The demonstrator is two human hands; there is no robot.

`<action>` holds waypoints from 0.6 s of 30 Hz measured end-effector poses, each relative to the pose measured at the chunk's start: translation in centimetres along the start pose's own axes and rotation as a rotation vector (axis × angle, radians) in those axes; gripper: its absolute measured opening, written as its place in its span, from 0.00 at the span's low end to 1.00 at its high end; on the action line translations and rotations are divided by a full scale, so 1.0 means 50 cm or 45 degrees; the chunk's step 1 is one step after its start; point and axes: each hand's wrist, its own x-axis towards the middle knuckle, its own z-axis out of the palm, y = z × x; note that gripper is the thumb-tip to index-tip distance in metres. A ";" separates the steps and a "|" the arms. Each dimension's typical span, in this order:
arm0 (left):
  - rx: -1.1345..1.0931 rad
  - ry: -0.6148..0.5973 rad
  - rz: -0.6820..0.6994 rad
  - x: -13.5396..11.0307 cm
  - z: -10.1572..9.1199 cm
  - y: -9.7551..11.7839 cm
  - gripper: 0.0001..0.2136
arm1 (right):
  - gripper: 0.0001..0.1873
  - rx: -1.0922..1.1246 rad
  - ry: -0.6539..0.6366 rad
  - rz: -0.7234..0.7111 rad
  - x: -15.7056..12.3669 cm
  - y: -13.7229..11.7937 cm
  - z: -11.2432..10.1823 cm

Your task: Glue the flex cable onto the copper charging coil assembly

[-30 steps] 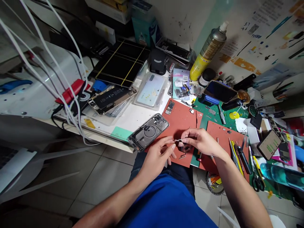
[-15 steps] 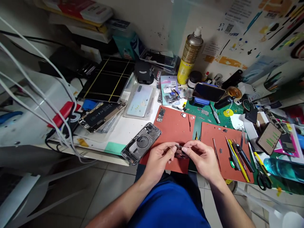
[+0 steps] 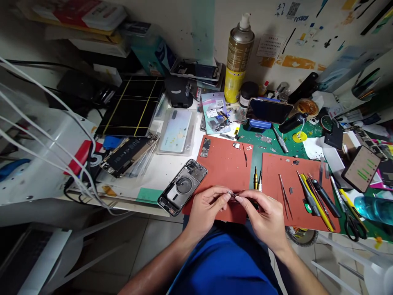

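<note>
Both your hands, left [image 3: 206,207] and right [image 3: 266,211], have fingers clamped on a small part [image 3: 232,196] over the left red mat [image 3: 225,166], at the tabletop's [image 3: 152,174] front edge. A second ago your left fingers were spread; now it seems steadied. The spray can [image 3: 239,53] and packet [image 3: 207,102] carry unreadable labels.

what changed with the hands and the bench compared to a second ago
The right hand has drawn back toward the body, baring two slim tools between the red mats. Both it and the left hand pinch a small part; no release shows. The camera view shifted. The opened phone housing, circuit board and spray can stayed put.
</note>
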 end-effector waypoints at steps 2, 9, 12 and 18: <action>0.015 -0.008 0.028 -0.001 0.000 0.003 0.09 | 0.08 -0.021 -0.004 -0.032 -0.001 0.000 0.001; 0.036 -0.029 0.130 -0.005 0.001 -0.001 0.06 | 0.09 -0.046 0.007 -0.075 -0.007 0.000 0.003; 0.037 -0.030 0.172 -0.008 -0.001 -0.007 0.05 | 0.10 -0.060 0.005 -0.082 -0.009 -0.003 0.003; 0.032 -0.061 0.216 -0.008 -0.008 -0.017 0.05 | 0.10 -0.077 0.009 -0.127 -0.015 -0.006 0.004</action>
